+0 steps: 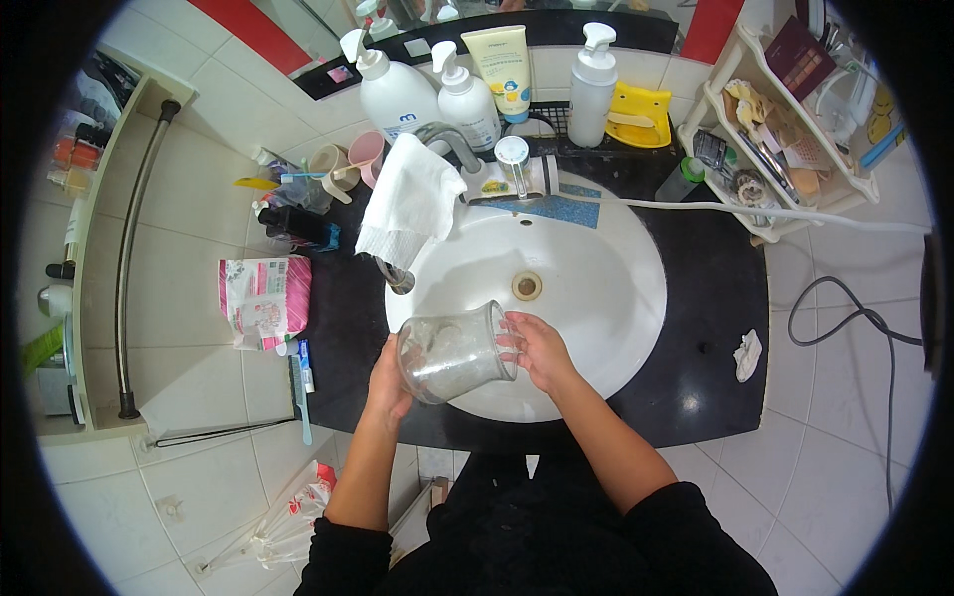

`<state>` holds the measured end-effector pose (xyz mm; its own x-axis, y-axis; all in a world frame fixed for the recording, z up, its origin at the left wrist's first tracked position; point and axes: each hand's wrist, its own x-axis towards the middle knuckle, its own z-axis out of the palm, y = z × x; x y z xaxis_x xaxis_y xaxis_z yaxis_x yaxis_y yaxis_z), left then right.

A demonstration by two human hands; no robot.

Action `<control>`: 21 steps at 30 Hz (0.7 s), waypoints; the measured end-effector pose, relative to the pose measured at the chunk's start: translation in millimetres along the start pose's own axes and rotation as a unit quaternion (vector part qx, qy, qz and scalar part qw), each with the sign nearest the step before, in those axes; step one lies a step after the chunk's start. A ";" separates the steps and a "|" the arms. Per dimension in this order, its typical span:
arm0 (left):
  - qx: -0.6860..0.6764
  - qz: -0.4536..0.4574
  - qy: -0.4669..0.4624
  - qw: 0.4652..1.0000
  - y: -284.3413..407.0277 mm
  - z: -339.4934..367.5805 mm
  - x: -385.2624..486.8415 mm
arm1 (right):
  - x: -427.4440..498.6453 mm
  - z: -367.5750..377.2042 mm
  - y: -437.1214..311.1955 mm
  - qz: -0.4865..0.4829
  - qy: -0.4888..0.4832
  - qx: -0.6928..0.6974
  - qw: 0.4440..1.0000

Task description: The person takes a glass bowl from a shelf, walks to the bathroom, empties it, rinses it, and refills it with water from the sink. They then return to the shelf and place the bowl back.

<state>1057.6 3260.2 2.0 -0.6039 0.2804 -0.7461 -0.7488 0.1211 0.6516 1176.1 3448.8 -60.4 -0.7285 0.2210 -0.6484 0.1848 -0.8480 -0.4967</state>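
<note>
A clear glass vase, cloudy in places, is held tilted on its side over the front left of the white washbasin. My left hand supports its broad, rounded end from the left. At its flared mouth, my right hand grips the rim, with some fingertips seen through the glass. Just beyond the vase, a white cloth or paper towel hangs over the chrome faucet. The drain is uncovered, to the right of the faucet tip.
Pump bottles and a cream tube line the back of the black counter. A white cable crosses the basin's back right. A tissue pack and comb lie left. A crumpled tissue lies right, below a shelf rack.
</note>
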 end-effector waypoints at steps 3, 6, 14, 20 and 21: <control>0.029 0.022 -0.017 0.999 1.8 0.0 1.2 | 0.1 1.0 -0.6 0.000 -0.002 -0.007 1.000; 0.056 0.001 0.017 0.998 4.8 0.8 1.6 | 0.4 3.3 -0.7 0.000 0.002 -0.010 1.000; 0.089 0.024 0.013 0.996 13.7 10.3 -0.6 | 4.6 6.9 2.0 0.001 0.028 0.018 0.999; 0.100 0.051 0.016 0.993 12.8 9.8 3.5 | 10.1 6.4 6.3 -0.005 0.037 0.019 0.999; 0.103 0.056 0.021 0.993 12.1 9.3 4.5 | 10.5 6.9 6.9 -0.007 0.040 0.021 0.999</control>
<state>1048.4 3271.8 7.8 -0.6946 0.2634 -0.6695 -0.6071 0.2847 0.7419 1165.2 3441.9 -66.6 -0.6759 0.2685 -0.6864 0.1468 -0.8636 -0.4823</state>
